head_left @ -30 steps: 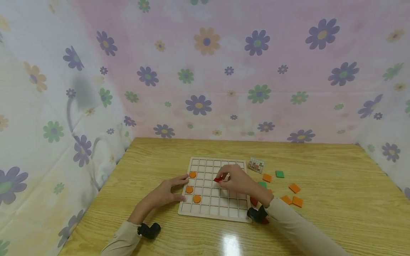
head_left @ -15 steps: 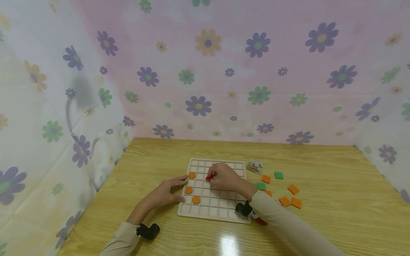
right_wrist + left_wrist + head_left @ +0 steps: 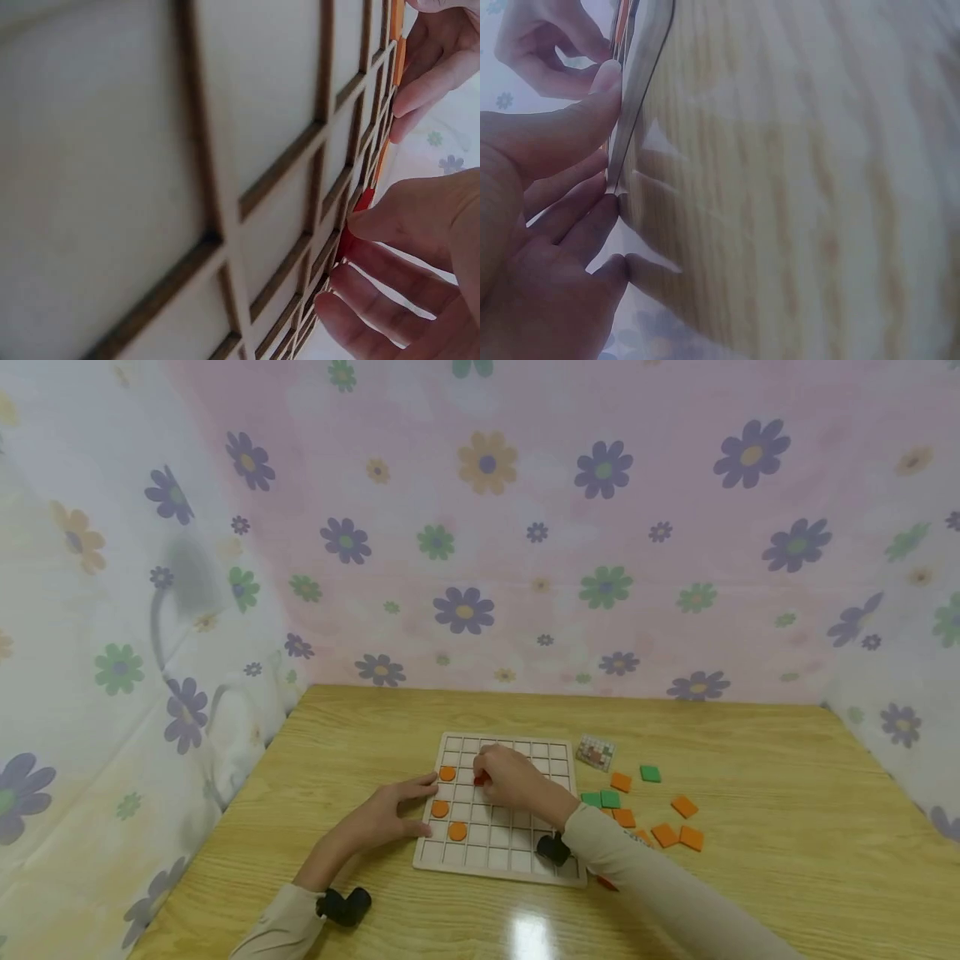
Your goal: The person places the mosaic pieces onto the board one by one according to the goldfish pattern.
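Note:
A wooden grid board with square cells lies on the table. My left hand touches its left edge with fingers extended; the left wrist view has the thumb and fingertips against the rim. Over the upper left-middle cells, my right hand pinches a small red piece between thumb and fingers. In the right wrist view that red piece is at the grid surface, partly covered by the fingers; its full shape is hidden. Three orange discs sit in cells on the board's left side.
Right of the board lie several orange square tiles and green tiles. A small patterned card is by its upper right corner. Under the right forearm a red piece partly shows. Flowered cloth hangs behind the wooden table.
My right hand has moved left across the board with the red piece, from the middle cells toward the left-middle ones. The left hand has stayed at the board's edge.

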Action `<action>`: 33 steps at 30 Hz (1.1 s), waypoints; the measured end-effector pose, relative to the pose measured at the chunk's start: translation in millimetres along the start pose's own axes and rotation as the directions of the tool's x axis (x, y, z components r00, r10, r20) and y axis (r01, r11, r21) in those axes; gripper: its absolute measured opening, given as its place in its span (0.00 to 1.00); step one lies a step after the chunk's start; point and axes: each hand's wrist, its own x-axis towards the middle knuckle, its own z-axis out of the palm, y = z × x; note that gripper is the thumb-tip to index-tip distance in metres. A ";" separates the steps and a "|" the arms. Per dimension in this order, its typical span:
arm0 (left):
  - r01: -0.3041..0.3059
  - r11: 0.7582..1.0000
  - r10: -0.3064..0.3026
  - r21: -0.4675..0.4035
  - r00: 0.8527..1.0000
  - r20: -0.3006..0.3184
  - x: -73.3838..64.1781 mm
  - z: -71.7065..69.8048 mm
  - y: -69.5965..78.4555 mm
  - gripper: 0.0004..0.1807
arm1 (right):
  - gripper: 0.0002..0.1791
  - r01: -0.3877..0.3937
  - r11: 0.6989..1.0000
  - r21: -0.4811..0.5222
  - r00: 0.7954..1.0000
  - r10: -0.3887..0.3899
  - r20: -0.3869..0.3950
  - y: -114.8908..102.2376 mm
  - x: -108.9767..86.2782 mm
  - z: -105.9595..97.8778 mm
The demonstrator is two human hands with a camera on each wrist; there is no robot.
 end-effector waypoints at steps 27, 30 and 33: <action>0.022 1.000 -0.021 0.018 1.000 -0.021 0.1 1.8 0.5 0.36 | 0.07 -0.014 0.996 0.084 0.998 0.009 0.064 7.5 -42.8 -24.5; 0.021 1.000 -0.021 0.019 0.999 -0.026 0.2 1.7 0.0 0.36 | 0.07 -0.038 0.992 0.122 0.997 0.031 0.065 8.7 -55.5 -34.5; 0.019 1.000 -0.018 0.018 0.999 -0.026 0.5 1.7 -0.4 0.37 | 0.08 -0.043 0.989 0.142 0.998 0.035 0.059 12.5 -69.8 -44.5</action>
